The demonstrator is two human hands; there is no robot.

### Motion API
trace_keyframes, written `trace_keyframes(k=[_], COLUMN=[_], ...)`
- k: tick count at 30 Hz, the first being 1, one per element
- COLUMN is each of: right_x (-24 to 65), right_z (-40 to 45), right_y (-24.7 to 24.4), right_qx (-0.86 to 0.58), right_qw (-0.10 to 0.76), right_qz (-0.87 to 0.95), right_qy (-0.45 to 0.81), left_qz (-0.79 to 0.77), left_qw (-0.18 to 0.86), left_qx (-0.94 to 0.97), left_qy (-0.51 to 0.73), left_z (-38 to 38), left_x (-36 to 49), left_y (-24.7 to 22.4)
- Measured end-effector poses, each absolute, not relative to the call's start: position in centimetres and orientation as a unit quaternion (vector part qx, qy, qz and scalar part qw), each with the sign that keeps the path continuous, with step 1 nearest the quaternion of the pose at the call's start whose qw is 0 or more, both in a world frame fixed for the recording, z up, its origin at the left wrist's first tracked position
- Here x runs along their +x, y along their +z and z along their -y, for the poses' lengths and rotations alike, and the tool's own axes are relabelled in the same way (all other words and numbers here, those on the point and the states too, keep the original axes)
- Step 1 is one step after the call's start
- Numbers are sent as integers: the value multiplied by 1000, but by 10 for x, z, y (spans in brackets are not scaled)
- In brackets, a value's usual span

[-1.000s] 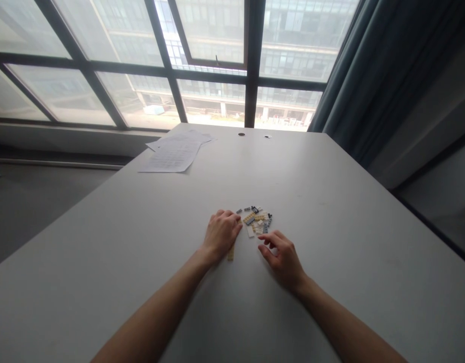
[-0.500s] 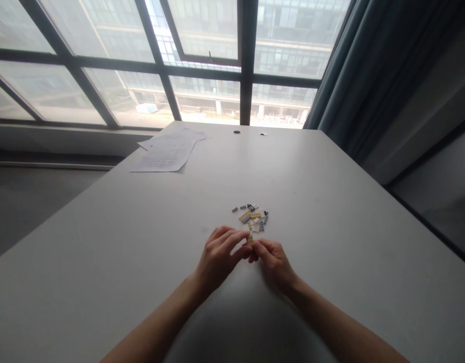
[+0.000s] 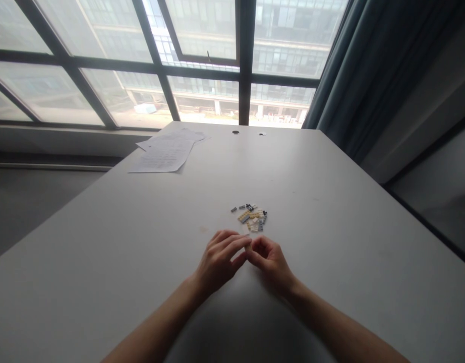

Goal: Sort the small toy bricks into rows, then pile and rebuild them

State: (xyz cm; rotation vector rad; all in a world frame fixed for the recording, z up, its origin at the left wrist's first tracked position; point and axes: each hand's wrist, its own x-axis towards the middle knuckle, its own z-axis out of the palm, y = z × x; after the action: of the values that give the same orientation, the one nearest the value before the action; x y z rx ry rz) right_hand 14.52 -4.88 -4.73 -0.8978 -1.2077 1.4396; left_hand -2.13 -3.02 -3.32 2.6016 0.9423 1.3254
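My left hand [image 3: 223, 254] and my right hand [image 3: 269, 258] meet at the fingertips just in front of a small pile of toy building bricks [image 3: 251, 216]. Both pinch a small building brick [image 3: 248, 247], of which only a pale sliver shows; fingers cover the rest. A whitish flat piece [image 3: 245, 230] shows just past the left fingers, and I cannot tell whether it is held or lies on the table. Yellow, grey, white and black pieces make up the pile, some overlapping.
The white table [image 3: 122, 262] reaches to a large window. Printed paper sheets [image 3: 164, 154] lie at its far left, and two round holes [image 3: 235, 132] are near the back edge. A dark curtain [image 3: 342, 75] hangs at the right.
The yellowish brick between my fingertips has become almost wholly hidden. My hands have turned slightly and drawn closer together at the fingertips. The pile looks unchanged; the view has shifted slightly.
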Motion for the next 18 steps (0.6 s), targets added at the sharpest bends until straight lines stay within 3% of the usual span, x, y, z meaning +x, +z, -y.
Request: trace_keyframes(k=[18], right_x=[149], right_z=[49], right_y=[-47], right_qx=[-394], right_qw=[490], right_qz=[536], right_qy=[563], left_qz=[-274], left_qw=[91], left_qx=[833], left_qy=[472], left_z=[30], left_x=[-18], left_y=[-32])
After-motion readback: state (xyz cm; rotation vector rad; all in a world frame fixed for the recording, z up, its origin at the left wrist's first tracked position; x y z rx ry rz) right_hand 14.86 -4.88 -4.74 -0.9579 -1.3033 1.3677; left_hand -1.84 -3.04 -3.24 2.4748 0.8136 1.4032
